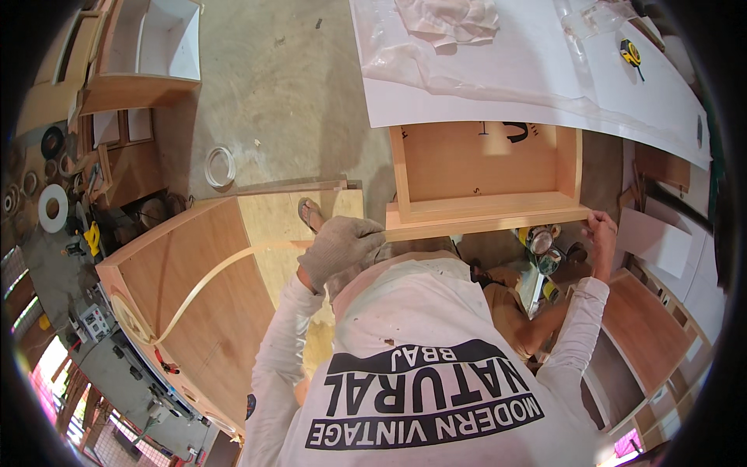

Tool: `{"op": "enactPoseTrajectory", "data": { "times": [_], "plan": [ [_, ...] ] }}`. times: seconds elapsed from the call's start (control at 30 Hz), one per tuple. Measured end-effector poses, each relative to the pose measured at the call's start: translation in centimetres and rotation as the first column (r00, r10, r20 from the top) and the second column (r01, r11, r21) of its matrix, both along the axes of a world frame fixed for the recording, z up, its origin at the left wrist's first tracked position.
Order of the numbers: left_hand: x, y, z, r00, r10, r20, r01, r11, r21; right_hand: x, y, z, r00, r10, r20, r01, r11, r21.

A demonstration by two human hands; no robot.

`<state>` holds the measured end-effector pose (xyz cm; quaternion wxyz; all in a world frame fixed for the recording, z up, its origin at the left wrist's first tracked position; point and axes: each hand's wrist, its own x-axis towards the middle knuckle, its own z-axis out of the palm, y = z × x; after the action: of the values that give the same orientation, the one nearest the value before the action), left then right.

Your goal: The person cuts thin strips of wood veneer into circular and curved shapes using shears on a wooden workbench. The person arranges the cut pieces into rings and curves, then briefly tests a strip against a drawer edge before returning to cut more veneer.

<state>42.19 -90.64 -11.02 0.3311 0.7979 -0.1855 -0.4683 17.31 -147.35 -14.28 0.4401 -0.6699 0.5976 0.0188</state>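
A wooden drawer [482,159] lies in front of me, its long front edge [490,221] turned toward my body. My left hand [341,247], in a grey knitted glove, is closed at that edge's left end. A thin pale strip of wood edge banding [214,272] runs into it from a coil [131,317] at the left. My bare right hand [601,227] has its fingers bent around the right end of the drawer front. Whether the strip continues under those fingers cannot be made out. Below the right part of the drawer sits a tool with round clear parts [542,241], partly hidden.
A large wooden panel [206,272] stands at the left. Beyond the drawer, a white-covered table [467,86] carries crumpled cloth [451,19] and a yellow tape measure [630,52]. A white coil [220,166] lies on the floor. Cabinets [148,89] stand far left, boards [646,327] at right.
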Motion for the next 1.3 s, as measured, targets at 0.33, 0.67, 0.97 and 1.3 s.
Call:
{"op": "enactPoseTrajectory", "data": {
  "times": [0.33, 0.67, 0.97, 1.3],
  "plan": [
    [0.2, -0.9, -0.3, 0.999, 0.022, -0.047, -0.023, 0.999, -0.035, 0.5, 1.1, 2.1, 0.958, -0.128, 0.256, 0.043, 0.949, 0.313],
    [-1.1, -0.3, -0.4, 0.937, 0.234, -0.26, -0.244, 0.97, -0.007, 0.6, 3.1, 1.2, 0.948, -0.13, 0.291, 0.1, 0.988, 0.117],
    [-1.8, -0.3, -0.1, 0.938, 0.267, -0.223, -0.277, 0.961, -0.017, 0.7, 3.2, 0.9, 0.927, -0.187, 0.325, 0.15, 0.979, 0.134],
    [-2.6, 0.4, 0.6, 0.944, 0.219, -0.245, -0.223, 0.975, 0.013, -0.7, 4.5, 0.6, 0.939, -0.199, 0.282, 0.193, 0.98, 0.049]
  ]
}}
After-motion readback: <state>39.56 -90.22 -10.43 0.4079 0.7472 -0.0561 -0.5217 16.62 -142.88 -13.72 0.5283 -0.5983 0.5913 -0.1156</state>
